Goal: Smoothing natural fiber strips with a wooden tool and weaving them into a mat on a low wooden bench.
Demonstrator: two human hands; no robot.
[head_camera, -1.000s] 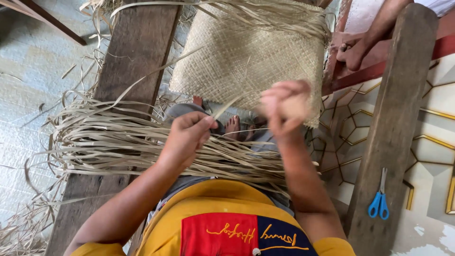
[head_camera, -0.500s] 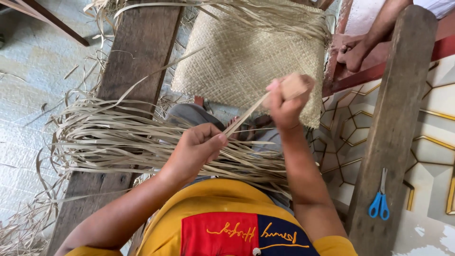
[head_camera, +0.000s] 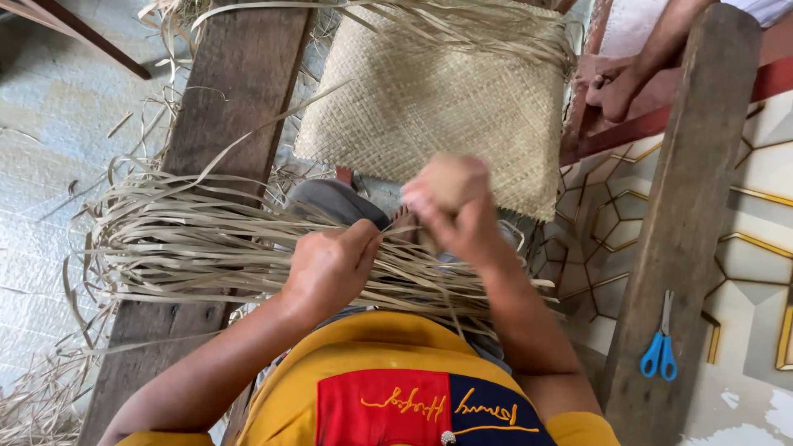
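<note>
Closest to me is my yellow shirt [head_camera: 363, 363] with its red and dark blue patch. Just past it, a thick bundle of dry straw strips [head_camera: 206, 248] lies across my lap and spreads out to my left over a wooden plank [head_camera: 231, 91]. My left hand [head_camera: 330, 264] rests on this bundle, fingers curled shut and pinching a strip between thumb and forefinger. My right hand [head_camera: 450, 206] is raised just beside it, a little higher, closed into a fist around something pale; it is blurred, so I cannot tell exactly what it grips, though it seems to be the end of a strip. The two hands are near each other, almost touching.

To my right, a second plank [head_camera: 686, 215] runs away from me, and beside it on the patterned floor [head_camera: 752, 248] lie blue-handled scissors [head_camera: 661, 351], well apart from my hands.

Beyond my hands sits a woven straw mat [head_camera: 438, 99], its loose strips fringing the far edge. Farther still, at the upper right, another person's foot [head_camera: 615, 83] rests near the mat's corner.
</note>
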